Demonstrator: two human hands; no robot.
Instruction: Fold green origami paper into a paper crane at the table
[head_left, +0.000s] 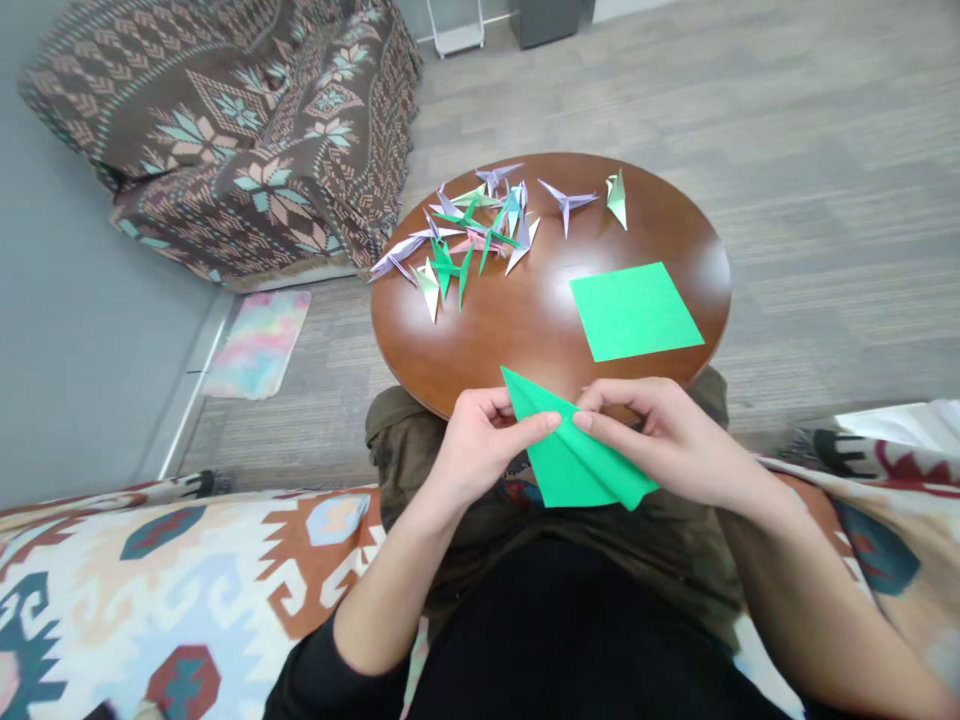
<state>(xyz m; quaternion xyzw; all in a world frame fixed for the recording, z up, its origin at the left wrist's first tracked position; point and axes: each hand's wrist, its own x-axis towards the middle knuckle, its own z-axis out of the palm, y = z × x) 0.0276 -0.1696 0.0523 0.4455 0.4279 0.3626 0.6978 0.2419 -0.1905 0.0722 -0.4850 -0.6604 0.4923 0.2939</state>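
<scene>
Between my hands, over my lap at the table's near edge, is a partly folded sheet of green origami paper [574,465]. My left hand [487,435] pinches its upper left part, thumb on top and fingers behind. My right hand [660,430] grips its upper right edge, the two thumb tips close together near a crease. A fold runs diagonally down to the lower right corner. Beyond my right hand, a flat green sheet [637,312] lies on the table. The fingers behind the folded paper are partly hidden.
The oval brown wooden table [525,330] holds a cluster of folded paper cranes [472,235] at its far left. A purple crane [568,203] and a pale green crane [616,198] stand apart. A blanket-covered armchair [255,140] is at the back left.
</scene>
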